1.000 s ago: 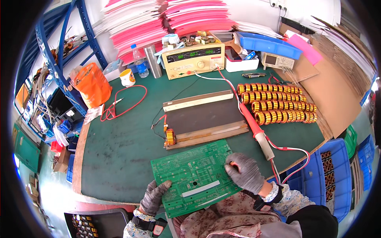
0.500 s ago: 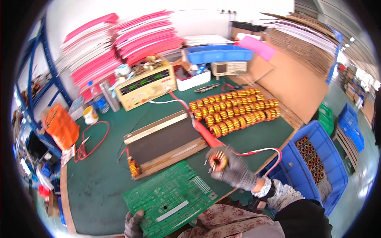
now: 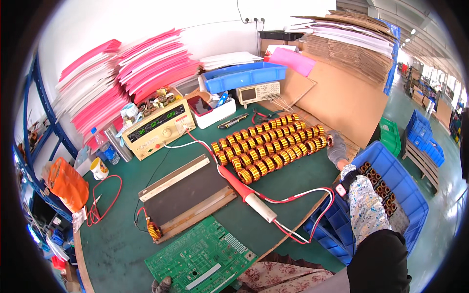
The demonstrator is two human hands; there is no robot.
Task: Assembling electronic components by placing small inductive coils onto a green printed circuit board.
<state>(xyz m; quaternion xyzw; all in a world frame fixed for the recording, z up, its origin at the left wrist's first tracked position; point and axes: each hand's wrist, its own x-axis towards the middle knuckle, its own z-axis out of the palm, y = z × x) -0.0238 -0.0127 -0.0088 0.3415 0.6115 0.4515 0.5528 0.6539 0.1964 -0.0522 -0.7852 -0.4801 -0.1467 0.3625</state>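
Note:
At the right end of the nearest row of toroidal coils [image 3: 270,160], my gloved right hand [image 3: 336,150] is closed around a copper-wound toroidal coil [image 3: 330,140], which stands against the row. My left hand [image 3: 161,284], also gloved, grips the near left corner of a green circuit board [image 3: 198,254]; its fingers are partly hidden by the board and the picture's edge. Beyond the board lies a dark plate with wooden rails [image 3: 188,195], and one loose coil [image 3: 154,230] sits at its left end. A red and white probe [image 3: 247,196] rests across the plate's right side.
A yellow bench instrument [image 3: 159,129] with lit green digits feeds the probe's cable. Beside the table, a blue crate [image 3: 391,168] holds several coils. A cup [image 3: 99,169], a bottle [image 3: 108,150] and an orange bag [image 3: 68,183] stand at left. Cardboard [image 3: 342,93] leans behind.
My right hand has carried the coil away from above the board to the row's right end. The probe now lies on the table, its white handle uncovered. The view has shifted right.

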